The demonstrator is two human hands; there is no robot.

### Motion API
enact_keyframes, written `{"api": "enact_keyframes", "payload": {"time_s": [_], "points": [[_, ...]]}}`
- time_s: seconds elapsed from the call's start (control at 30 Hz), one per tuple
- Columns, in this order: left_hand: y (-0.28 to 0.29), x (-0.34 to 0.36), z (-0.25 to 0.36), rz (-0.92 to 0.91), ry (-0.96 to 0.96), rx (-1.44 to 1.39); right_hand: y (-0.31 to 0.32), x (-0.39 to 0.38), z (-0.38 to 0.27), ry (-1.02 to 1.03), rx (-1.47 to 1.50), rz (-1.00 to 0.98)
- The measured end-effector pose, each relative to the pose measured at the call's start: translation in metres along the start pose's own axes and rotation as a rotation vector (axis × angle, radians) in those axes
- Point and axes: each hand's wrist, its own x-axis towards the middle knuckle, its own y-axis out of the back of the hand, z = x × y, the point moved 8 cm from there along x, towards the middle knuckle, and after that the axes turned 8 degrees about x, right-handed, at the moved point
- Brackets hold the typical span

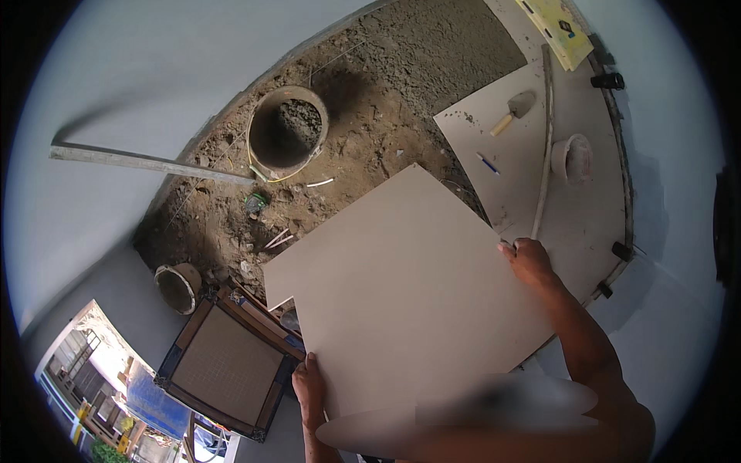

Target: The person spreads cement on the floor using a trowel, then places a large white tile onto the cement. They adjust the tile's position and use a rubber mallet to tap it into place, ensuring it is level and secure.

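Observation:
A large beige tile [401, 285] with a notch cut from its left side spans the middle of the view. My left hand [307, 378] is closed on its lower left edge, and my right hand [526, 258] grips its right edge near the corner. Just beyond, laid beige tiles [579, 216] carry a trowel [519, 108], a blue pen [488, 163], a long straight bar [549, 123] and a small pale bucket [573, 160]. The lower part of the held tile is partly hidden by a blurred patch.
Rough dirt [370, 116] holds a mortar bucket [287, 131]. A metal straightedge [147, 160] reaches from the left wall. Another bucket [176, 289] and boxed tiles [224, 363] stand lower left, near an opening. A yellow board [559, 31] lies top right; wet mortar [463, 46] adjoins it.

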Motion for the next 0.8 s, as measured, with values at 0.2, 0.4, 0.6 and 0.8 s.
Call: {"api": "enact_keyframes", "payload": {"time_s": [0.2, 0.4, 0.6, 0.8], "points": [[-0.039, 0.013, 0.169, -0.101, -0.316, 0.080, 0.041, -0.019, 0.170, -0.177, 0.180, 0.289], [-0.039, 0.015, 0.315, -0.101, -0.508, 0.342, 0.026, -0.069, 0.248, -0.416, 0.542, 0.443], [-0.029, 0.035, 0.455, -0.132, -0.687, 0.386, 0.031, -0.090, 0.232, -0.731, 0.681, 0.335], [-0.035, 0.040, 0.609, -0.016, -0.954, 0.359, 0.041, 0.000, 0.222, -0.616, 0.967, 0.639]]}}
